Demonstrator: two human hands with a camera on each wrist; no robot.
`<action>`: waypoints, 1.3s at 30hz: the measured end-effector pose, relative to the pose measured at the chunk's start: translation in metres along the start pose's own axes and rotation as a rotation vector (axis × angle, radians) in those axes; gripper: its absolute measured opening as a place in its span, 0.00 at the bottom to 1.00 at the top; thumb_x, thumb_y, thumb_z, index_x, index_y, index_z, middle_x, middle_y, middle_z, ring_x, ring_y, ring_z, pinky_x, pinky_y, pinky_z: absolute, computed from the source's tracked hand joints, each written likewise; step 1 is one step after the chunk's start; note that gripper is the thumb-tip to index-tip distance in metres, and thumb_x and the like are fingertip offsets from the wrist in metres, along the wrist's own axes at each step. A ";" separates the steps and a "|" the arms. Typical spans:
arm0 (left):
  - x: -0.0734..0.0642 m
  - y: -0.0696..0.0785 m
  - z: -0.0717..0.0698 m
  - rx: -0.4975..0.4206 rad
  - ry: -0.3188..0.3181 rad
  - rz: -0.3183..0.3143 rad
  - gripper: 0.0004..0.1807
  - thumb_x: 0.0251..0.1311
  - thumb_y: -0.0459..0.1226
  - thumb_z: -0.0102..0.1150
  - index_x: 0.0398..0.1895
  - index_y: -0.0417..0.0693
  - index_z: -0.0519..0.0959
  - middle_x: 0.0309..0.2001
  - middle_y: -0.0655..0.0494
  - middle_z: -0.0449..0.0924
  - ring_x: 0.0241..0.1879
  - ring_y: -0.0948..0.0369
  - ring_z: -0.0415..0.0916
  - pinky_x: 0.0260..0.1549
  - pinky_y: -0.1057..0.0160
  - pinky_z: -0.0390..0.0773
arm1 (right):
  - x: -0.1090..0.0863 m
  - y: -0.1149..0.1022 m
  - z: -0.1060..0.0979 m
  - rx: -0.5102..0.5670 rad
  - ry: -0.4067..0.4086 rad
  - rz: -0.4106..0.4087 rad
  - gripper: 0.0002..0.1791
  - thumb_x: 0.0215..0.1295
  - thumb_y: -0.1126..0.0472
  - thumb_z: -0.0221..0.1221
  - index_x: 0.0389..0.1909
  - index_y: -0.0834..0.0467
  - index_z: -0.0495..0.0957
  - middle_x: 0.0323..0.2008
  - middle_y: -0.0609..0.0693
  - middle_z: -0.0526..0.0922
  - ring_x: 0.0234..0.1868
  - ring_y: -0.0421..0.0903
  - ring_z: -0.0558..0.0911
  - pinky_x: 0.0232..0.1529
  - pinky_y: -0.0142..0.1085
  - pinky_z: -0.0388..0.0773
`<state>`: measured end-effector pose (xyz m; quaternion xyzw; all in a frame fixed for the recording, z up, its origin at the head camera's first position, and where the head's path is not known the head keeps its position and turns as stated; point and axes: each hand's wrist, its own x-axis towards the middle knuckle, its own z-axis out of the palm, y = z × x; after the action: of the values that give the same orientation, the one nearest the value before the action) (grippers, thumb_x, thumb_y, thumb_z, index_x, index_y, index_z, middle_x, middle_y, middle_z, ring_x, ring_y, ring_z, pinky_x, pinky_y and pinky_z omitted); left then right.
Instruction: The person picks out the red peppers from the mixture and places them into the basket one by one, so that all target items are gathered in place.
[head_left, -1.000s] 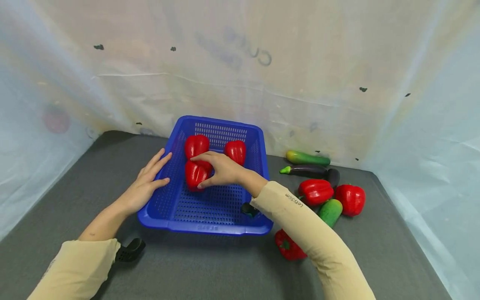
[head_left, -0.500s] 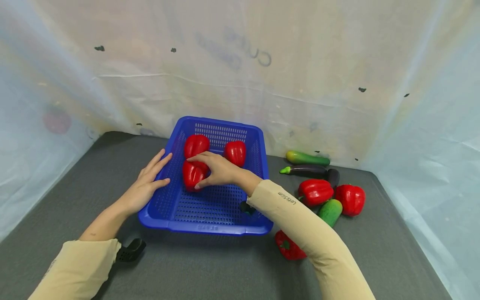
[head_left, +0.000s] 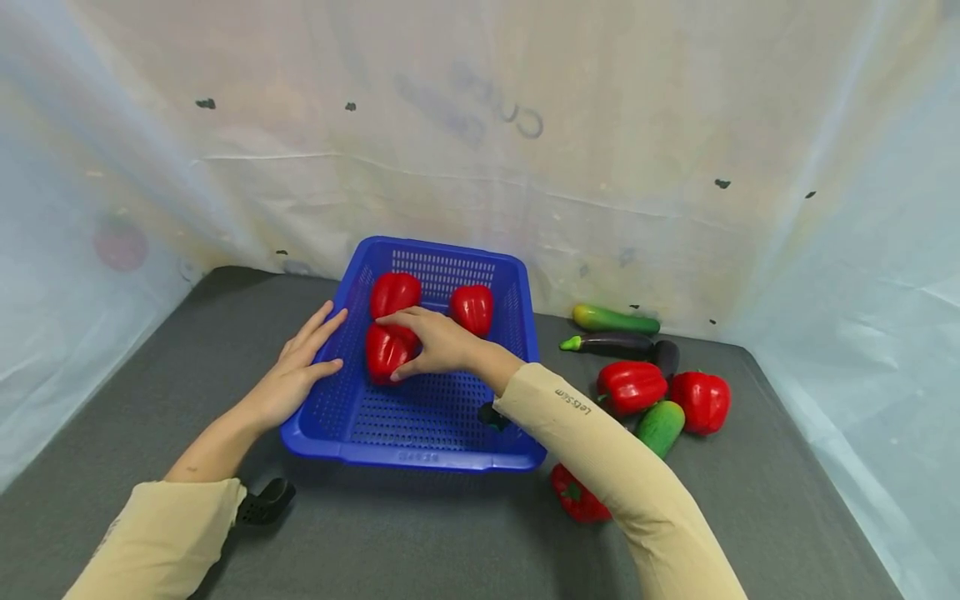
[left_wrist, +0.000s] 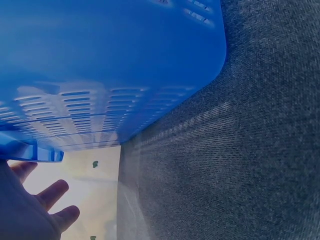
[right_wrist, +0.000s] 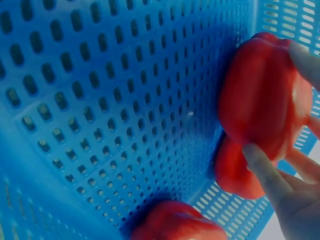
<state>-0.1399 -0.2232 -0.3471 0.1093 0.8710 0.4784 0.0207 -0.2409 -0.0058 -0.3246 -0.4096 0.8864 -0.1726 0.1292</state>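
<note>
A blue perforated plastic basket (head_left: 420, 458) stands on the grey surface with three red bell peppers inside. My right hand (head_left: 438, 340) reaches into it and grips the nearest bell pepper (head_left: 384, 354), thumb on the near side and fingers over the far side. Behind that one lies a second bell pepper (head_left: 395, 293), and a third bell pepper (head_left: 472, 310) sits toward the back right. In the right wrist view the thumb presses the side of the gripped bell pepper (right_wrist: 257, 95). My left hand (head_left: 296, 371) rests with spread, straight fingers on the basket's left rim.
Right of the basket lie a green-yellow zucchini (head_left: 615, 318), a dark eggplant (head_left: 618, 344), a cucumber (head_left: 662, 427) and more bell peppers (head_left: 701, 402). One bell pepper (head_left: 579, 496) is partly hidden by the right sleeve. Pale plastic sheeting (head_left: 480, 167) walls the back and sides.
My right hand has shifted slightly left within the basket, and the gripped bell pepper with it. The left hand stays on the rim.
</note>
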 end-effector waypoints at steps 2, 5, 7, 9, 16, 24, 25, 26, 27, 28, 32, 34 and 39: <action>0.000 0.000 0.000 -0.001 0.000 0.000 0.35 0.69 0.35 0.42 0.77 0.49 0.44 0.77 0.47 0.26 0.71 0.35 0.27 0.57 0.23 0.37 | -0.001 0.000 0.000 0.003 -0.002 0.002 0.44 0.53 0.52 0.70 0.71 0.46 0.61 0.71 0.50 0.63 0.70 0.49 0.63 0.62 0.48 0.70; 0.001 0.000 0.001 -0.004 -0.004 -0.005 0.35 0.69 0.35 0.42 0.77 0.49 0.44 0.77 0.48 0.25 0.71 0.35 0.27 0.57 0.23 0.37 | -0.002 0.000 0.000 0.006 -0.005 0.007 0.44 0.53 0.52 0.69 0.72 0.46 0.61 0.71 0.50 0.62 0.70 0.49 0.63 0.62 0.47 0.70; 0.001 -0.001 0.002 -0.005 -0.008 -0.009 0.35 0.69 0.36 0.42 0.77 0.49 0.43 0.77 0.48 0.25 0.71 0.35 0.27 0.57 0.22 0.38 | -0.003 0.000 0.000 0.009 -0.004 0.010 0.44 0.53 0.53 0.69 0.72 0.47 0.61 0.71 0.51 0.62 0.70 0.50 0.63 0.61 0.47 0.71; 0.002 -0.001 0.002 -0.001 -0.012 -0.014 0.35 0.69 0.36 0.42 0.77 0.50 0.43 0.77 0.48 0.25 0.71 0.35 0.27 0.57 0.22 0.39 | -0.004 0.000 -0.001 0.013 -0.001 0.017 0.45 0.53 0.52 0.70 0.72 0.46 0.60 0.71 0.51 0.62 0.70 0.50 0.63 0.60 0.47 0.72; 0.003 -0.003 0.002 -0.002 -0.007 0.007 0.36 0.69 0.35 0.44 0.77 0.47 0.44 0.77 0.47 0.26 0.71 0.35 0.26 0.57 0.23 0.35 | -0.009 0.003 -0.006 0.028 0.041 0.021 0.45 0.53 0.51 0.69 0.72 0.47 0.60 0.70 0.49 0.63 0.70 0.49 0.63 0.61 0.47 0.71; 0.002 -0.003 0.001 -0.004 0.002 0.027 0.36 0.68 0.35 0.45 0.76 0.45 0.45 0.77 0.46 0.27 0.71 0.34 0.25 0.57 0.24 0.34 | -0.015 0.008 -0.014 0.129 0.096 0.010 0.44 0.53 0.54 0.70 0.71 0.51 0.61 0.69 0.51 0.65 0.68 0.50 0.67 0.56 0.44 0.76; 0.002 -0.003 0.001 -0.003 0.003 0.028 0.36 0.68 0.35 0.45 0.76 0.45 0.45 0.77 0.46 0.27 0.71 0.34 0.25 0.57 0.24 0.34 | -0.015 0.009 -0.014 0.149 0.102 0.003 0.44 0.53 0.54 0.70 0.71 0.52 0.61 0.69 0.52 0.65 0.67 0.51 0.67 0.56 0.44 0.76; 0.002 -0.003 0.001 -0.004 0.002 0.028 0.36 0.68 0.35 0.44 0.77 0.46 0.45 0.77 0.46 0.27 0.71 0.34 0.25 0.57 0.24 0.34 | -0.016 0.010 -0.015 0.169 0.109 -0.005 0.44 0.53 0.55 0.70 0.71 0.53 0.62 0.68 0.53 0.65 0.67 0.52 0.67 0.56 0.44 0.76; 0.002 -0.003 0.001 -0.005 0.001 0.027 0.36 0.68 0.35 0.44 0.77 0.46 0.45 0.77 0.46 0.27 0.71 0.34 0.25 0.57 0.24 0.34 | -0.016 0.011 -0.016 0.185 0.114 -0.014 0.44 0.53 0.55 0.70 0.71 0.54 0.62 0.68 0.54 0.65 0.67 0.52 0.67 0.56 0.45 0.76; 0.003 -0.003 0.001 -0.005 0.001 0.027 0.36 0.68 0.35 0.44 0.77 0.46 0.45 0.77 0.46 0.26 0.71 0.34 0.25 0.57 0.24 0.34 | -0.016 0.012 -0.016 0.194 0.120 -0.023 0.44 0.53 0.55 0.70 0.71 0.55 0.62 0.68 0.54 0.65 0.67 0.52 0.67 0.56 0.45 0.76; 0.003 -0.003 0.001 -0.007 -0.002 0.027 0.36 0.68 0.35 0.44 0.77 0.46 0.44 0.77 0.46 0.26 0.71 0.34 0.25 0.57 0.24 0.34 | -0.019 0.014 -0.020 0.237 0.153 -0.044 0.43 0.53 0.57 0.70 0.70 0.57 0.62 0.69 0.54 0.64 0.69 0.51 0.65 0.57 0.45 0.75; 0.003 -0.002 0.001 -0.008 -0.002 0.027 0.36 0.69 0.36 0.44 0.77 0.46 0.44 0.77 0.46 0.26 0.71 0.34 0.25 0.57 0.24 0.34 | -0.021 0.014 -0.022 0.252 0.173 -0.051 0.42 0.53 0.57 0.70 0.69 0.57 0.63 0.69 0.53 0.65 0.69 0.51 0.65 0.57 0.45 0.75; 0.003 -0.002 0.000 -0.005 0.001 0.024 0.36 0.69 0.36 0.44 0.77 0.46 0.44 0.77 0.46 0.26 0.71 0.34 0.25 0.57 0.24 0.33 | -0.026 0.014 -0.030 0.270 0.223 -0.077 0.41 0.53 0.57 0.70 0.68 0.56 0.65 0.68 0.51 0.67 0.68 0.49 0.66 0.57 0.44 0.75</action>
<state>-0.1428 -0.2239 -0.3483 0.1194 0.8684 0.4810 0.0151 -0.2454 0.0286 -0.3013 -0.4007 0.8476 -0.3391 0.0772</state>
